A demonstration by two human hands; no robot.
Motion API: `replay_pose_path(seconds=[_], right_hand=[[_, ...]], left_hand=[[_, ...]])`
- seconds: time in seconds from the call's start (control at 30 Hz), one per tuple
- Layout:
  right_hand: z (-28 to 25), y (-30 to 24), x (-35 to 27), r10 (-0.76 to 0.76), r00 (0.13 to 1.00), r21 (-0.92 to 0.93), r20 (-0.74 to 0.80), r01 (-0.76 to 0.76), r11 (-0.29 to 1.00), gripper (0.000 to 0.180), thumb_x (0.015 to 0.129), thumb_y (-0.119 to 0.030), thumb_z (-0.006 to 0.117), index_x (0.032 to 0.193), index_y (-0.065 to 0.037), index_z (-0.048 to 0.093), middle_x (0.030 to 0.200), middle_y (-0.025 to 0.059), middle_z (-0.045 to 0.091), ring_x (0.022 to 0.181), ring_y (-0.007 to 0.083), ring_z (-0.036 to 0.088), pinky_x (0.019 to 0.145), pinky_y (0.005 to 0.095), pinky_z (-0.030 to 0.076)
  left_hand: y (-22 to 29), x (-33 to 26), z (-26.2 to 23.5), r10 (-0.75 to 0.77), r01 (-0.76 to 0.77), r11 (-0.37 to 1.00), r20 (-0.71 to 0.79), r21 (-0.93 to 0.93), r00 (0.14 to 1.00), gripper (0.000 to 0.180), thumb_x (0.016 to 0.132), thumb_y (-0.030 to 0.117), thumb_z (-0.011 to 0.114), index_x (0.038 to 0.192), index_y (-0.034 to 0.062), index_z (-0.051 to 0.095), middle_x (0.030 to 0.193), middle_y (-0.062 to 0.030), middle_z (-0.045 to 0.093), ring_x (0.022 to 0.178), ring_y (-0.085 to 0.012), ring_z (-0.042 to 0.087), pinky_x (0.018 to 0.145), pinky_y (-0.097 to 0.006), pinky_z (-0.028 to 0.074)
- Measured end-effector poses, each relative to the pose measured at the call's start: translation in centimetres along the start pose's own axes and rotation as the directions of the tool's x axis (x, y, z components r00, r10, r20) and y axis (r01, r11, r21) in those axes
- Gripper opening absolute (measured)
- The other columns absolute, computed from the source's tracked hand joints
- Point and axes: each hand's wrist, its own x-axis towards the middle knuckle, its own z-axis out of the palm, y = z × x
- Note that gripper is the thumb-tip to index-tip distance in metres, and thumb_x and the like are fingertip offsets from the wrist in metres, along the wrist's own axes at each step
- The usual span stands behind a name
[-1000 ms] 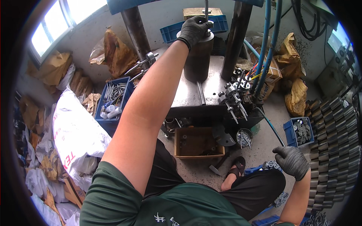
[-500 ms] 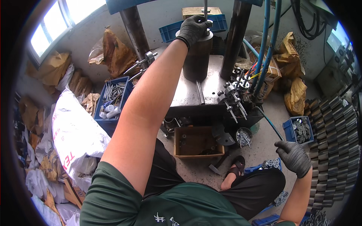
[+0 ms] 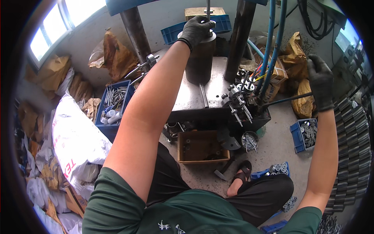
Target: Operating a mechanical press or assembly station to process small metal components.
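Observation:
My left hand (image 3: 196,31), in a dark grey glove, reaches to the top of a thick dark steel cylinder (image 3: 200,62) on the press. Its fingers are closed at a small shiny metal part (image 3: 212,23), mostly hidden by the glove, above a round pale plate (image 3: 210,38). An upright metal rod (image 3: 208,7) stands just above those fingers. At the right, my gloved right hand (image 3: 321,80) is raised with its fingers pointing up. The far end of a dark lever (image 3: 292,99) meets this hand low on the palm; the fingers do not wrap round it.
Shafts with collars (image 3: 237,99) lie on the press table's (image 3: 179,93) right corner. Blue hoses (image 3: 272,50) hang nearby. A blue crate (image 3: 117,95) of rods stands left, a wooden box (image 3: 203,160) and hammer (image 3: 222,173) below, stacked metal tubes (image 3: 346,156) at right.
My right hand has swung up and outward, and the lever has risen from a downward slant to nearly level. My left hand stays at the cylinder top.

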Motion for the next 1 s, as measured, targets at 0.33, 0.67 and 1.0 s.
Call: replay_pose_path(seconds=[0.33, 0.67, 1.0], right_hand=[[2.2, 1.1, 3.7, 0.188, 0.971, -0.184, 0.149, -0.159, 0.97, 0.031, 0.097, -0.037, 0.062, 0.115, -0.015, 0.074, 0.106, 0.0168, 0.075, 0.1, 0.0378, 0.071, 0.088, 0.0446, 0.056], [-0.4, -1.7, 1.7, 0.306, 0.932, -0.28, 0.195, -0.246, 0.928, 0.03, 0.096, -0.037, 0.062, 0.11, -0.013, 0.075, 0.105, 0.0173, 0.075, 0.101, 0.0393, 0.071, 0.089, 0.0471, 0.056], [-4.6, -5.1, -8.1, 0.013, 0.995, 0.124, 0.099, -0.026, 0.992, 0.015, 0.094, -0.009, 0.07, 0.106, 0.0, 0.071, 0.093, 0.0209, 0.072, 0.084, 0.0354, 0.073, 0.077, 0.0405, 0.058]], left_hand=[[-1.6, 1.6, -0.2, 0.034, -0.032, 0.999, 0.075, -0.023, 0.997, 0.055, 0.086, 0.021, 0.087, 0.132, 0.0029, 0.062, 0.1, -0.0096, 0.073, 0.081, -0.0115, 0.07, 0.075, -0.025, 0.06], [2.5, -7.0, 2.0, 0.622, -0.569, 0.771, -0.149, 0.285, 0.769, 0.044, 0.083, 0.009, 0.083, 0.122, 0.0064, 0.063, 0.109, -0.0107, 0.07, 0.103, -0.0211, 0.069, 0.089, -0.036, 0.056], [0.5, -33.0, 4.0, 0.274, -0.208, 0.908, 0.139, -0.365, 0.952, 0.044, 0.088, -0.008, 0.072, 0.127, 0.007, 0.059, 0.129, -0.007, 0.057, 0.107, -0.0191, 0.061, 0.095, -0.034, 0.054]])
